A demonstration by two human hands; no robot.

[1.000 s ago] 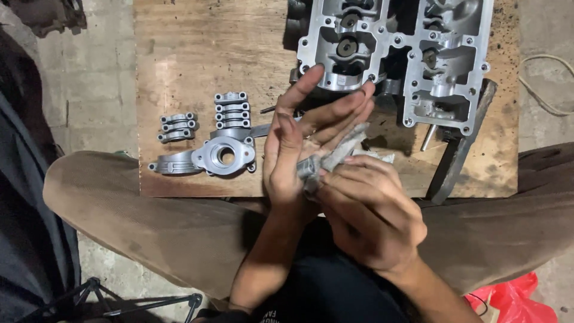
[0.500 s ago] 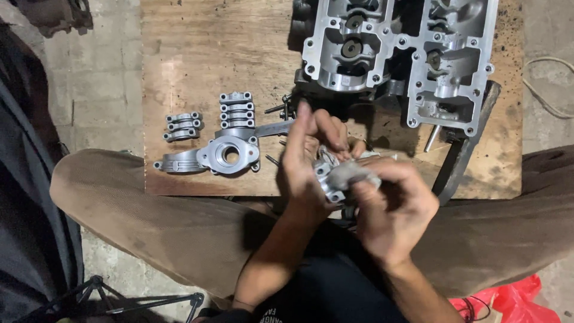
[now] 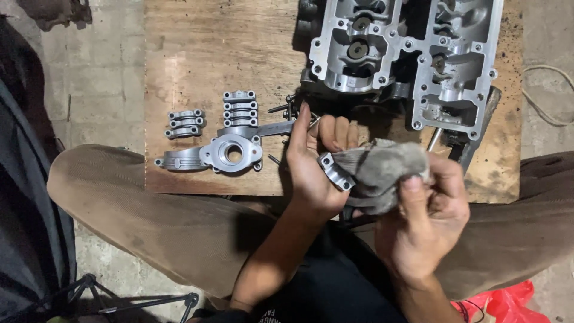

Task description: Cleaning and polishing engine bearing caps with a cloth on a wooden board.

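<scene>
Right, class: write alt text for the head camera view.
A left hand holds a small curved silver metal cap while the right hand presses a grey rag against it, above a brown wooden board holding a grey engine casting.

At the centre of the frame, the left hand (image 3: 314,170) grips a small curved metal cap (image 3: 335,171), while the right hand (image 3: 427,224) presses a grey rag (image 3: 382,167) against it. Above lies a wooden board (image 3: 197,54) bearing a cylinder head (image 3: 406,54) at upper right and more caps (image 3: 239,107) left of centre.

seven bearing caps (image 3: 240,108), one rag (image 3: 382,168)
</scene>
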